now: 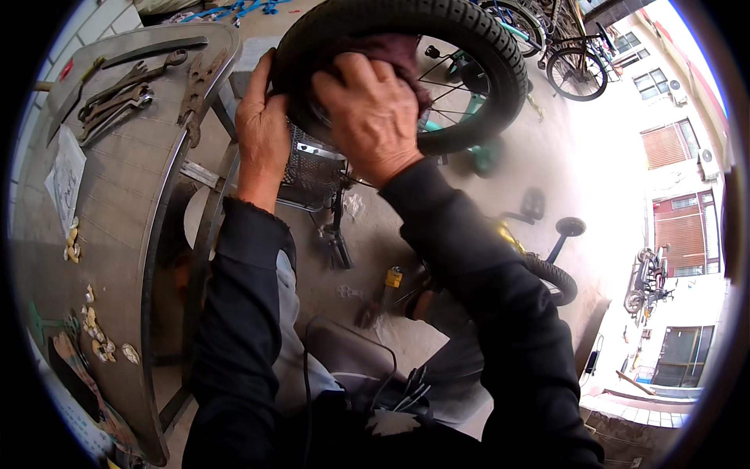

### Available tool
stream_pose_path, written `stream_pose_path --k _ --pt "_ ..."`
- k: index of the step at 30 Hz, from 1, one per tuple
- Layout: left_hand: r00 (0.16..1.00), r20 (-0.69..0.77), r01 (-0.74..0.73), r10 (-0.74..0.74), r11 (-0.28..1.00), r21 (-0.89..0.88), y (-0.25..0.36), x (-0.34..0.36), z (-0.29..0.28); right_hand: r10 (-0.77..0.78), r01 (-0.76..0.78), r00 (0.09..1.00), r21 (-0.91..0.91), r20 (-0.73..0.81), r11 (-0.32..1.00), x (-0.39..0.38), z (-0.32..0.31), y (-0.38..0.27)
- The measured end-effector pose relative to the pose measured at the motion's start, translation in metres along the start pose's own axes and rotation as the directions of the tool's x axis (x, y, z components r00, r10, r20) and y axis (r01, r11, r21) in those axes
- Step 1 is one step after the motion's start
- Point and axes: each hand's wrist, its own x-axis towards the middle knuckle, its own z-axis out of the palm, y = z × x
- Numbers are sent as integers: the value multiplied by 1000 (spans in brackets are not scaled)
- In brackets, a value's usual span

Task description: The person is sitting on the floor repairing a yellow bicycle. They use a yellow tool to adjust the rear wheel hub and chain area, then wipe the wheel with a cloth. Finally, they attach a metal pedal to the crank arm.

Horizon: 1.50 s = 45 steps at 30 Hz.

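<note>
The left hand [262, 137] is at the near-left edge of a wheel's black tyre [506, 70], its fingers running up along the outer side and its thumb set apart from them against the rubber. The far ends of these fingers are hidden behind the tyre, but the hand is closed on that edge.

The right hand [371, 113] is inside the ring of the tyre, to the right of the left thumb. Its fingers are bent and bunched on a dark red cloth [398, 55], which shows beyond the knuckles and out to their right. The fingertips are sunk in the cloth and shadow, so how tightly each one pinches cannot be told. The cloth lies against the inner side of the wheel, under the fingers.

The tyre arches beyond both hands and curves back to the right of the right fingers, where thin spokes [449, 113] cross the opening. A black mesh basket [308, 172] sits lower, between the two wrists. To the left of the left fingers, a metal table [109, 211] bears rusty pliers [199, 86] and, farther left, a cluster of wrenches [117, 102].
</note>
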Motion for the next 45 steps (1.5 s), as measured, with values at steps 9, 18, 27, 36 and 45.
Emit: stream_pose_path --k 9,18,27,36,45 --pt "993 -63 93 -97 994 -61 -1 -5 5 579 -539 814 -304 50 785 -92 -75 93" --pt "994 -108 26 -32 998 -56 0 -6 3 512 -530 842 -87 -168 843 -88 -52 67" --pt "988 -133 86 -82 996 26 -15 -6 4 581 -576 784 96 -219 812 -22 -13 5" --pt "981 -29 192 -194 979 -68 2 -3 -9 372 -349 921 173 -119 921 -25 -1 -6" --pt "996 11 92 -92 995 -27 7 -2 -10 421 -412 901 96 -109 906 -21 16 -18"
